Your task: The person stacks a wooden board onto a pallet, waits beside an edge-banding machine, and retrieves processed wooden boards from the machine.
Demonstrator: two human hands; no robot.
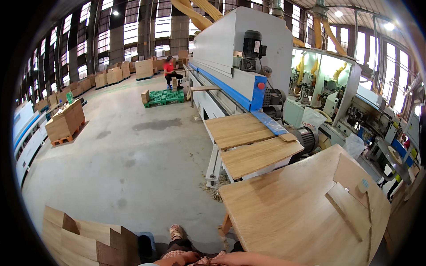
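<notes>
My left hand [188, 256] shows only in part at the lower edge, close to my checked clothing [173, 254]. My right hand [224, 258] lies beside it in front of my body, its forearm stretching off to the right below the wooden table. The fingers of both hands are hidden, so I cannot make out whether they hold anything. Nearest to the right arm is the wood-grain table top [275, 204]. Two wood-grain panels, one farther [237, 130] and one nearer [262, 155], lie flat at the end of the long grey and blue machine [226, 80].
Narrow board offcuts [348, 208] and a roll of tape [363, 185] lie on the table's right side. Stacked wood-grain boards [80, 244] stand at lower left. A person in red [168, 68] sits by a green pallet [164, 98]. A carton-coloured stack [65, 122] rests on a pallet.
</notes>
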